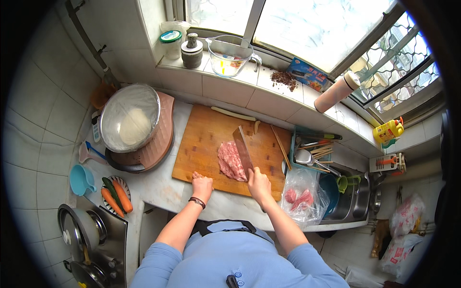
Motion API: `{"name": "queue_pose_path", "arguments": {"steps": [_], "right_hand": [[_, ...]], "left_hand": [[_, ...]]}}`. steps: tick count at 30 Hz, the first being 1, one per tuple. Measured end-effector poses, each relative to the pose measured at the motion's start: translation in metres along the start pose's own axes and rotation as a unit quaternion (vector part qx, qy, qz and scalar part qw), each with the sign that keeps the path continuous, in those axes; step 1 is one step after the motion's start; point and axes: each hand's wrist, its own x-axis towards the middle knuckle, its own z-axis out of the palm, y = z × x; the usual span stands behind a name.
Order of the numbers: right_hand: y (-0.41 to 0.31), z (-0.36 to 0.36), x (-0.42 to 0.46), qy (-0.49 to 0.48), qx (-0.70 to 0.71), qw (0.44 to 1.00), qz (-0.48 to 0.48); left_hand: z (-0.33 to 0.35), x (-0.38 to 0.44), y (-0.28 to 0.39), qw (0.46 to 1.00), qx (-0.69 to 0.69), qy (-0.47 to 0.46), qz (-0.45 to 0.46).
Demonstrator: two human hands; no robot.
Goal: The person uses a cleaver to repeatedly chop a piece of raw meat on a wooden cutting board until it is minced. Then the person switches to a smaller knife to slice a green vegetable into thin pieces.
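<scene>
My right hand [260,183] grips the handle of a cleaver [244,149], whose broad blade stands at the right edge of a flat heap of minced meat [230,161]. Under the meat lies a wooden cutting board [198,144]. My left hand [202,186] rests at the board's near edge, left of the meat, fingers curled; whether it pinches the edge I cannot tell. A long pale peeled stalk [233,113] and a short piece of the same colour [256,127] lie at the board's far side. To their right is a pair of chopsticks [281,147].
Right of the board, a clear plastic bag [288,208] holds pieces of meat, beside the sink [360,198] and a utensil basket [296,144]. At left stand a film-covered metal bowl [130,118] with dough, and a plate [127,183] with carrots [122,196]. A glass jug [230,59] stands on the sill.
</scene>
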Motion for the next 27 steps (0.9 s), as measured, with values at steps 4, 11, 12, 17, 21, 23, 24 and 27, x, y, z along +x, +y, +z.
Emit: {"name": "queue_pose_path", "arguments": {"steps": [4, 11, 12, 17, 21, 23, 24, 27], "right_hand": [[0.004, 0.008, -0.008, 0.017, 0.045, 0.998, 0.041], [0.005, -0.009, -0.011, 0.06, 0.137, 0.989, 0.01], [0.006, -0.005, -0.01, 0.033, 0.12, 0.991, 0.053], [0.023, 0.0, 0.005, -0.039, 0.005, 0.999, 0.014], [0.017, 0.001, -0.003, 0.023, 0.084, 0.995, 0.037], [0.037, 0.019, -0.001, -0.028, -0.009, 1.0, 0.013], [0.034, 0.015, 0.004, -0.034, -0.015, 0.999, 0.002], [0.021, -0.009, -0.002, -0.005, 0.039, 0.999, 0.03]], "left_hand": [[0.02, 0.001, 0.004, 0.999, 0.024, 0.031, -0.027], [0.0, -0.002, 0.002, 1.0, 0.018, -0.001, -0.013], [0.01, -0.001, 0.003, 1.0, 0.015, 0.004, -0.026], [0.007, 0.0, -0.001, 0.999, -0.036, 0.011, -0.015], [0.029, -0.002, -0.001, 0.998, -0.009, 0.059, -0.02], [0.037, -0.003, 0.003, 0.997, -0.023, 0.071, -0.01], [0.034, -0.002, -0.001, 0.998, -0.029, 0.064, -0.004], [0.024, -0.006, -0.002, 0.997, -0.034, 0.068, 0.003]]}}
